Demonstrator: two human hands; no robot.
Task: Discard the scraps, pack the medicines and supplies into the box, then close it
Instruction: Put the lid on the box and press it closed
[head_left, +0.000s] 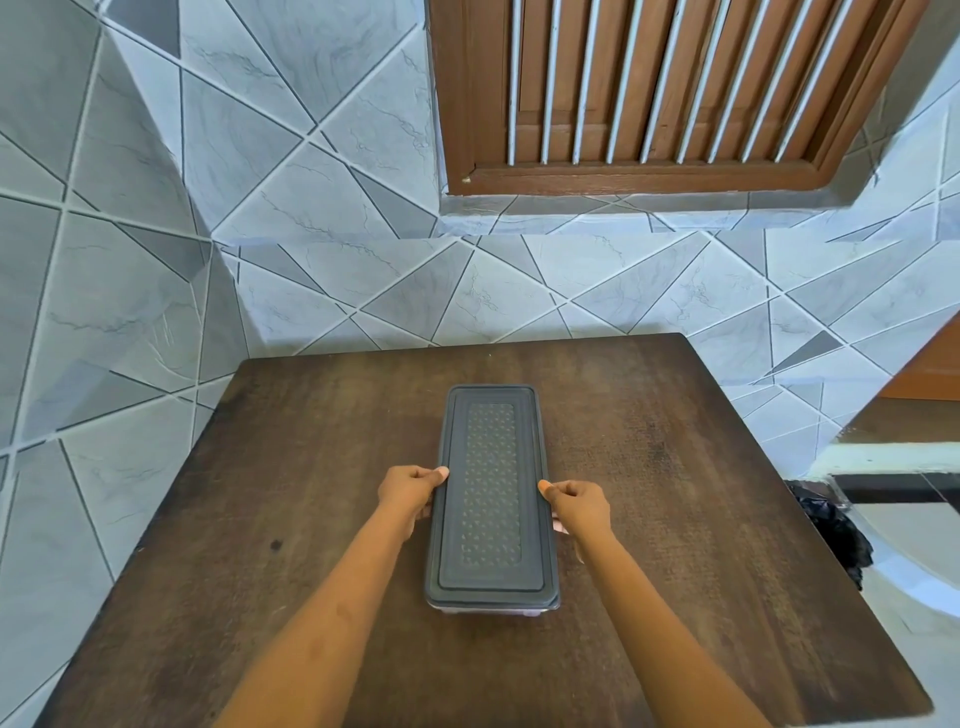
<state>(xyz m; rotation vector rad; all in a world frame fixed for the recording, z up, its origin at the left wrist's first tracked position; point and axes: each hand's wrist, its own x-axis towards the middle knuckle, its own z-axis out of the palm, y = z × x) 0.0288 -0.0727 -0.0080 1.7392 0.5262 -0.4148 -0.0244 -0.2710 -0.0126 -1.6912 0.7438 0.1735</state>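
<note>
Box (491, 499) with dark lid sits at centre of the table (260, 493). Left hand (408, 491) and right hand (576, 504) each grip a long edge, thumbs on top. Plastic looks stiff, light, probably slippery.

The box (491, 499) lies lengthwise at the middle of the table (260, 519), its lid (491, 467) on top. The left hand (410, 493) is at the box's left edge, the right hand (576, 506) at its right.

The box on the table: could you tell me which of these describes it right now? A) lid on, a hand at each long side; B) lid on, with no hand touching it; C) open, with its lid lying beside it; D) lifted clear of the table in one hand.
A: the grey lid covers the box, with the left hand and right hand at its long sides.
</note>
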